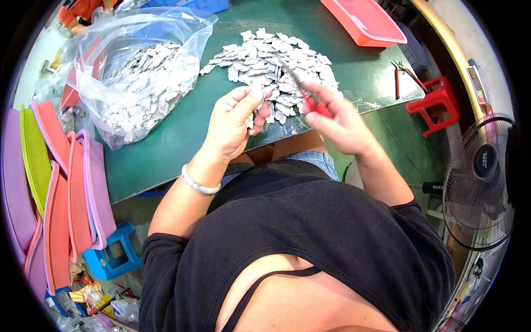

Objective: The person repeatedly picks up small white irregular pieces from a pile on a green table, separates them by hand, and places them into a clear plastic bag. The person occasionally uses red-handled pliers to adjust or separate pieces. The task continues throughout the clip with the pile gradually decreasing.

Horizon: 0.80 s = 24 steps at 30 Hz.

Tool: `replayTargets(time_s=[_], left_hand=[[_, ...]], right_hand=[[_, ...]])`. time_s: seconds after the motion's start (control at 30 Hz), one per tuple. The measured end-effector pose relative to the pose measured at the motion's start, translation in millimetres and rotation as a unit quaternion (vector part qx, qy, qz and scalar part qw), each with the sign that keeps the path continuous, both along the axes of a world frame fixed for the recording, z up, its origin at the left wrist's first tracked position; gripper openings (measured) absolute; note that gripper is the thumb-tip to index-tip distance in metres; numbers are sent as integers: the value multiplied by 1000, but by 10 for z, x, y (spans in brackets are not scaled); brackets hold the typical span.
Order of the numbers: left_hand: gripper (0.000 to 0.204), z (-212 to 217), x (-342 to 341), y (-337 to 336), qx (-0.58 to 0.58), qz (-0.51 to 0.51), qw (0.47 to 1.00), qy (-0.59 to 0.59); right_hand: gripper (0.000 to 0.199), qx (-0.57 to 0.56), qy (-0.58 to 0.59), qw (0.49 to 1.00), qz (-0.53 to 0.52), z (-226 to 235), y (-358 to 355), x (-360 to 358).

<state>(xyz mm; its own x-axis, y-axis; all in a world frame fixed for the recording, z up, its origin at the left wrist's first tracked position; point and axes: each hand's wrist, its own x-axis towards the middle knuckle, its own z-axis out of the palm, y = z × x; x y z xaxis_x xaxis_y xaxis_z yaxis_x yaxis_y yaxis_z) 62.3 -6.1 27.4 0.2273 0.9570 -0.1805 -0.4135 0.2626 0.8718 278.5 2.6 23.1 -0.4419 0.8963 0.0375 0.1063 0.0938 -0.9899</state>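
Observation:
My left hand pinches a small silver-grey metal piece at the near edge of the green table. My right hand grips red-handled cutters, whose thin tips point up and left toward that piece. Just beyond both hands lies a heap of the same silver pieces. A pale bangle sits on my left wrist.
A clear plastic bag full of more silver pieces lies at the table's left. A red tray sits at the far right, red pliers near it. Stacked coloured trays, a blue stool, a red stool and a fan surround me.

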Motion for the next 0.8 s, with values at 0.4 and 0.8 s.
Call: replayTargets(time_s=[0.4, 0.8], left_hand=[[22, -92, -68, 73, -36, 27, 999, -16], [24, -223, -138, 231, -144, 14, 960, -241]], right_hand=[[65, 229, -502, 791, -265, -234, 606, 1242], [50, 409, -243, 878, -51, -45, 562, 295]])
